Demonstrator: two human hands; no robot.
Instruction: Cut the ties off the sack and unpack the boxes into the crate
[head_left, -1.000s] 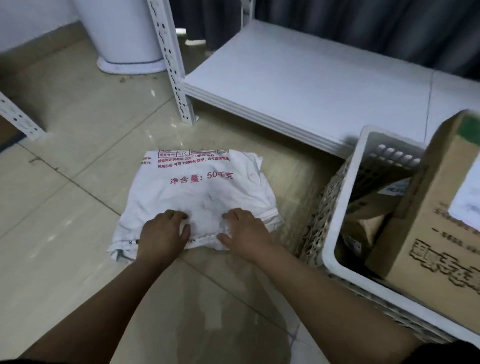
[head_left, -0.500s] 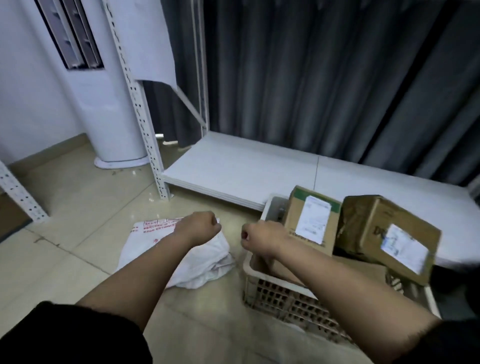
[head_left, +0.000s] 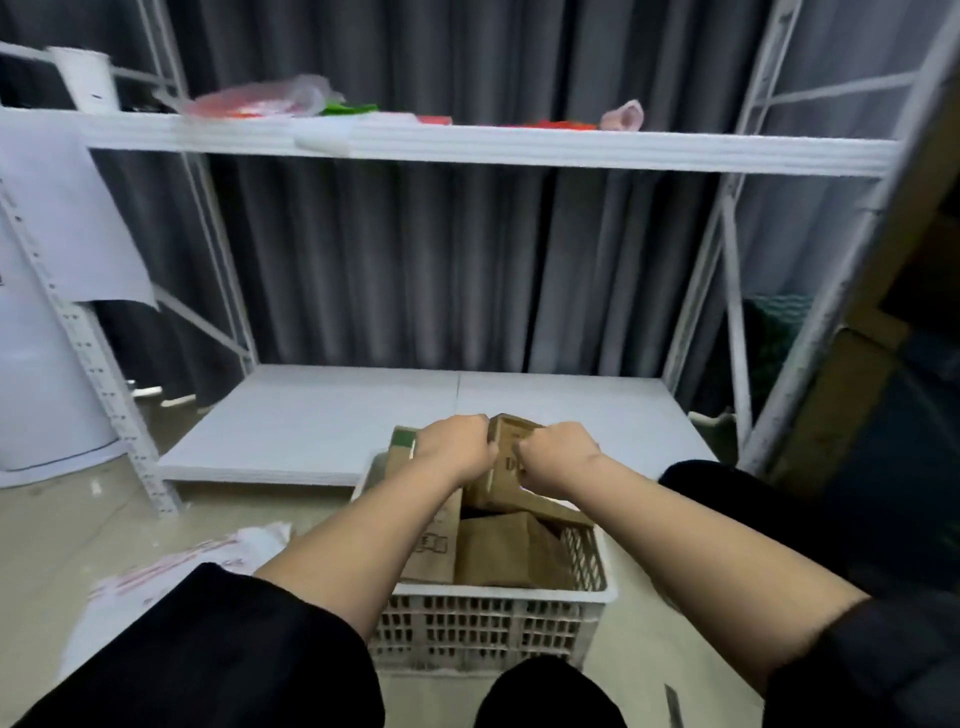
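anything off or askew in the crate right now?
Yes. The boxes sit jumbled in the white crate, not flat. The top box is tilted and pokes above the rim, with the left hand and the right hand at its upper end. The empty sack lies crumpled on the floor to the left.

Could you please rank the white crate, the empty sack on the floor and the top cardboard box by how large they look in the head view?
1. white crate
2. empty sack, partly hidden by a sleeve, so unsure against the crate
3. top cardboard box
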